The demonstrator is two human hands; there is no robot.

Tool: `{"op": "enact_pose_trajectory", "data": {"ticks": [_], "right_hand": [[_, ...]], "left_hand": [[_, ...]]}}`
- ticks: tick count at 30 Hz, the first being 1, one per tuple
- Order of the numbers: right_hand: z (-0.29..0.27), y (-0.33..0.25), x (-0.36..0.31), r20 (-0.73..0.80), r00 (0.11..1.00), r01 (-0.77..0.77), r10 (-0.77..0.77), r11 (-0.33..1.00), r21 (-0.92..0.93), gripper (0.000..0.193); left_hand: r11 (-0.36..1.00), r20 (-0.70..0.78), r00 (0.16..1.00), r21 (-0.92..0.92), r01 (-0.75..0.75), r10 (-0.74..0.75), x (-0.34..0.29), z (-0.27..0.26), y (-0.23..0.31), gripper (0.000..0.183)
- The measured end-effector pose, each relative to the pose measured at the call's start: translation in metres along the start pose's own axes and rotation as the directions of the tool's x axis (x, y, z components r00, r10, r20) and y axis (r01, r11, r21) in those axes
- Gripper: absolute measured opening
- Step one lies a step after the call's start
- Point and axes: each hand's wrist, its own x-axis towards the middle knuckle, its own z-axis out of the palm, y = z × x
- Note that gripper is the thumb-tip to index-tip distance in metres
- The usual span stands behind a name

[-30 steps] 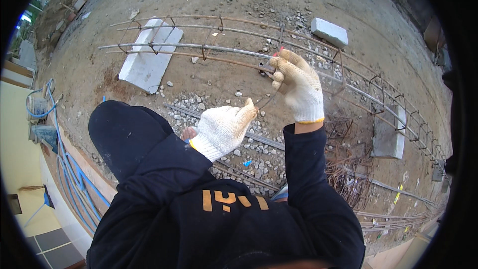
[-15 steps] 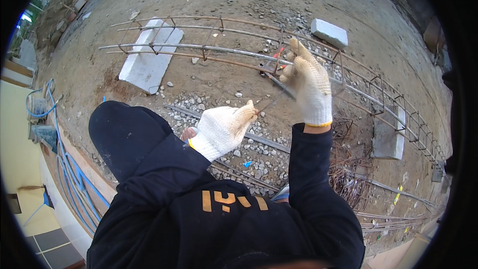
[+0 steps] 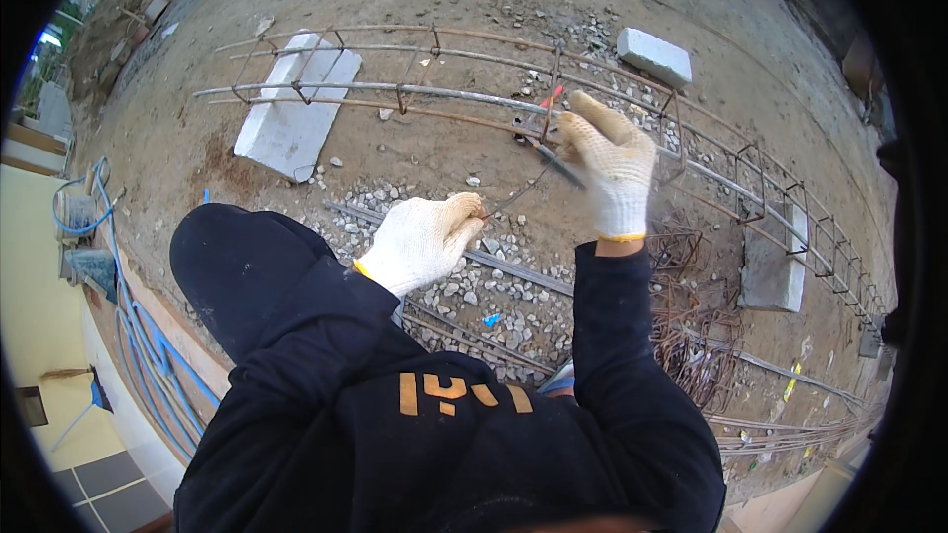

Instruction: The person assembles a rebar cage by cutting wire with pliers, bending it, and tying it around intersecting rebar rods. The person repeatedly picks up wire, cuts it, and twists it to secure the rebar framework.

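Cage (image 3: pixel 494 100) sits on blocks (image 3: pixel 286 143), stirrups (image 3: pixel 434 38) on; wire (image 3: pixel 518 194) prob not tied off yet tho. L hand (image 3: pixel 420 240) pinches wire in its grip; R hand (image 3: pixel 614 163) is by cage, can't tell its grip.

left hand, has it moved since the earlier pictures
Yes, the left hand has shifted to the left, judged against the blue scrap on the gravel.

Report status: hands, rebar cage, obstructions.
Left hand pinching thin wire. Right hand at rebar cage, grip unclear. Cage lying across pale block, partly hidden behind right hand. Loose gravel nearby.
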Motion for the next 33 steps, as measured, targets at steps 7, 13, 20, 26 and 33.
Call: {"op": "enact_pose_trajectory", "data": {"ticks": [7,13,20,26,33], "right_hand": [[0.049,0.025,-0.029,0.089,0.996,-0.005,0.015,0.994,-0.109,0.037],[0.071,0.036,-0.051,0.039,0.987,0.157,-0.153,0.979,-0.126,0.042],[0.047,0.04,-0.031,0.182,0.983,-0.054,0.028,0.989,0.138,0.029],[0.028,0.032,-0.022,0.393,0.88,-0.35,0.267,0.923,0.157,0.028],[0.058,0.03,-0.043,0.26,0.965,0.01,0.033,0.987,-0.162,0.032]], "left_hand": [[0.507,0.17,0.955,-0.817,0.274,-0.242,0.011,0.013,0.004,0.032],[0.106,0.148,0.873,-0.97,0.22,-0.465,0.02,0.019,-0.002,0.021],[0.427,0.184,0.918,-0.841,0.333,-0.352,0.012,0.01,-0.008,0.02],[0.601,0.231,0.932,-0.715,0.357,-0.28,0.008,0.006,0.0,0.023],[0.52,0.121,0.911,-0.788,0.33,-0.395,0.012,0.021,-0.004,0.026]]}}
